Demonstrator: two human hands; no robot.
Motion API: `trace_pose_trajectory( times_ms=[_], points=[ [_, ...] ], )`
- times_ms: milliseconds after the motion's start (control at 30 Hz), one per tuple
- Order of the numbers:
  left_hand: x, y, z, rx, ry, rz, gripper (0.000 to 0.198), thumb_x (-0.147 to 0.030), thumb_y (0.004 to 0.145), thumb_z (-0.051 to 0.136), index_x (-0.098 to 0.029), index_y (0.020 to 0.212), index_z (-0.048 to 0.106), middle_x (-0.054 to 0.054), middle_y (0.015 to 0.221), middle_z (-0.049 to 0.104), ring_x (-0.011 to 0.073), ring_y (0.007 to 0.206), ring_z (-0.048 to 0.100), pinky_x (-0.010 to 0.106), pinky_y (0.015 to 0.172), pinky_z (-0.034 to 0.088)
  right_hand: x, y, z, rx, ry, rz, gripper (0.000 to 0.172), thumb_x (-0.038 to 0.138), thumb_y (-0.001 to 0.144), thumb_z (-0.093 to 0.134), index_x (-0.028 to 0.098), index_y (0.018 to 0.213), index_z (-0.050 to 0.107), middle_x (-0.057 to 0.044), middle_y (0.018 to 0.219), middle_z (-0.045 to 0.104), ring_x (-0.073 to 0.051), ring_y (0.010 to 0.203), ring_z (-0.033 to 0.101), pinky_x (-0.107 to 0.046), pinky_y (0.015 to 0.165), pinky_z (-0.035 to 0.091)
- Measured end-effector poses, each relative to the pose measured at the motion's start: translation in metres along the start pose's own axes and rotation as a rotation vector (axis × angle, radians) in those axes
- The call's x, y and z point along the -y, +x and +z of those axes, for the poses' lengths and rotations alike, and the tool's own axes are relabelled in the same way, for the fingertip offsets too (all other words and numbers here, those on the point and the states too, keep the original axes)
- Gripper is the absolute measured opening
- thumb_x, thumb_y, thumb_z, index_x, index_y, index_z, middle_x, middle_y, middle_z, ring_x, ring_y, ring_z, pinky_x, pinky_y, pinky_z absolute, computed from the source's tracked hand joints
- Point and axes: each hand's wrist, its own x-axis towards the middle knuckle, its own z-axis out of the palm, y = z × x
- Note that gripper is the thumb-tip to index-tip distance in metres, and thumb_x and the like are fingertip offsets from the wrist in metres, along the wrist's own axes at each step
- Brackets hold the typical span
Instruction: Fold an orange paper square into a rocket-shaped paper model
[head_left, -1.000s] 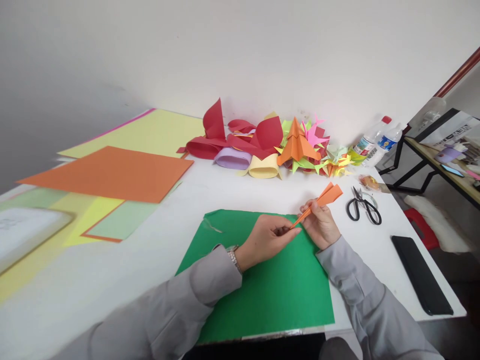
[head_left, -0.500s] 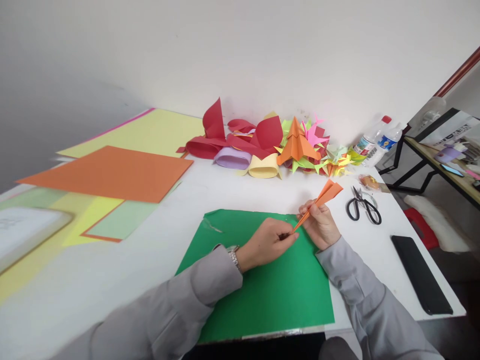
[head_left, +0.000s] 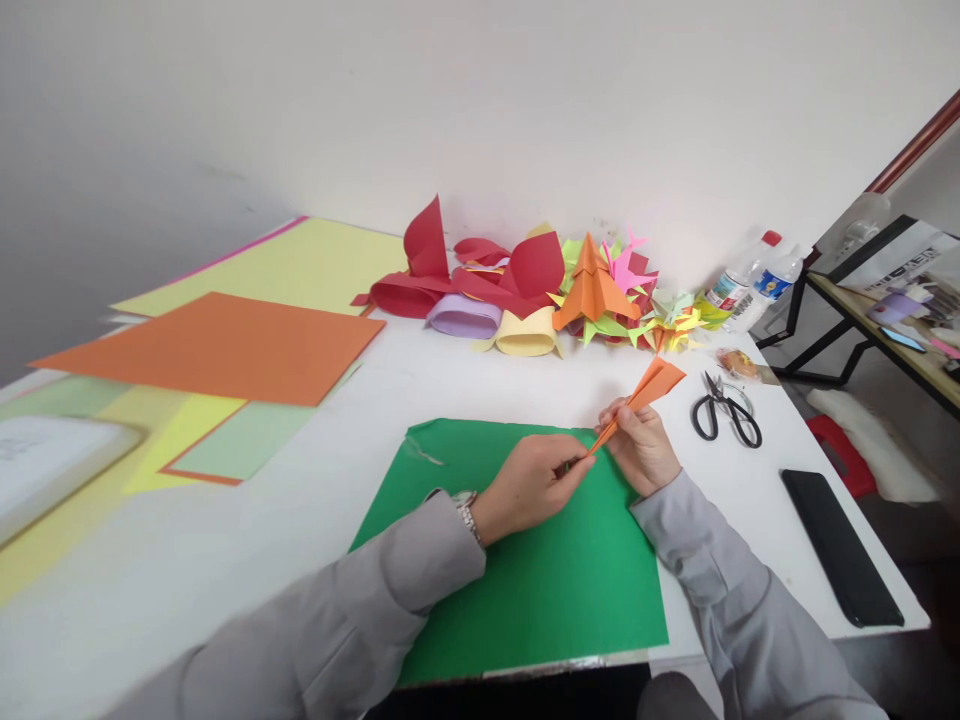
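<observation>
A narrow folded orange paper (head_left: 654,385) is held slantwise above the top right part of a green sheet (head_left: 555,580). My left hand (head_left: 529,482) pinches its pointed lower end between thumb and fingers. Higher up, my right hand (head_left: 641,445) grips the same paper around its middle, thumb on the near side. The paper's wider end sticks out beyond my right hand, toward the upper right. The fingertips of my left hand partly hide the tip.
Black-handled scissors (head_left: 726,410) and a black phone-like slab (head_left: 841,548) lie at right. Behind are folded paper shapes (head_left: 592,290) and plastic bottles (head_left: 769,285). Coloured sheets, an orange one (head_left: 217,350) among them, and a white box (head_left: 60,465) are at left.
The folded orange paper has turned slightly, and the split at its wide end shows less. Both hands keep their hold and have barely moved.
</observation>
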Motion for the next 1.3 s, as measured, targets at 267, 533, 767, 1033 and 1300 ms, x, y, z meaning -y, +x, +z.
trace_pose_trajectory(
  times_ms=[267, 533, 767, 1033, 1300],
  points=[
    [0.007, -0.004, 0.003, 0.032, 0.157, 0.056, 0.033, -0.021, 0.084, 0.047, -0.016, 0.051, 0.044, -0.003, 0.047, 0.043, 0.0083, 0.045, 0.035, 0.022, 0.048, 0.027, -0.002, -0.002, 0.003, -0.024, -0.098, 0.010, 0.026, 0.036, 0.056, 0.083, 0.018, 0.062, 0.065, 0.002, 0.059, 0.060, -0.010, 0.058, 0.052, -0.024, 0.058, 0.043],
    [0.007, -0.007, 0.005, 0.058, 0.445, 0.211, 0.027, -0.023, 0.085, 0.046, -0.017, 0.060, 0.053, 0.001, 0.055, 0.056, 0.0122, 0.048, 0.048, 0.025, 0.048, 0.028, 0.000, -0.005, 0.009, -0.044, -0.280, -0.025, 0.025, 0.035, 0.052, 0.084, 0.018, 0.059, 0.067, 0.002, 0.057, 0.061, -0.011, 0.056, 0.052, -0.025, 0.057, 0.042],
    [0.004, -0.004, 0.003, 0.019, 0.338, 0.128, 0.030, -0.029, 0.088, 0.046, -0.017, 0.061, 0.052, 0.000, 0.056, 0.054, 0.0114, 0.050, 0.048, 0.024, 0.050, 0.030, -0.001, -0.008, 0.012, -0.015, -0.317, -0.016, 0.024, 0.034, 0.053, 0.084, 0.018, 0.059, 0.068, 0.001, 0.058, 0.063, -0.012, 0.055, 0.054, -0.026, 0.057, 0.045],
    [0.000, 0.005, -0.001, -0.020, -0.147, -0.221, 0.030, -0.031, 0.085, 0.047, -0.016, 0.061, 0.054, -0.003, 0.051, 0.049, 0.0090, 0.047, 0.045, 0.021, 0.048, 0.033, -0.006, -0.006, 0.006, 0.041, -0.303, 0.020, 0.033, 0.045, 0.059, 0.080, 0.018, 0.077, 0.071, -0.002, 0.069, 0.067, -0.014, 0.062, 0.059, -0.027, 0.061, 0.048],
    [0.004, 0.011, -0.004, -0.037, -0.486, -0.443, 0.035, -0.042, 0.085, 0.047, -0.016, 0.061, 0.052, -0.005, 0.044, 0.045, 0.0091, 0.042, 0.045, 0.021, 0.045, 0.037, -0.002, -0.002, 0.005, -0.108, -0.375, -0.117, 0.025, 0.039, 0.069, 0.074, 0.020, 0.082, 0.066, 0.001, 0.073, 0.064, -0.011, 0.062, 0.057, -0.024, 0.057, 0.044]
  ],
)
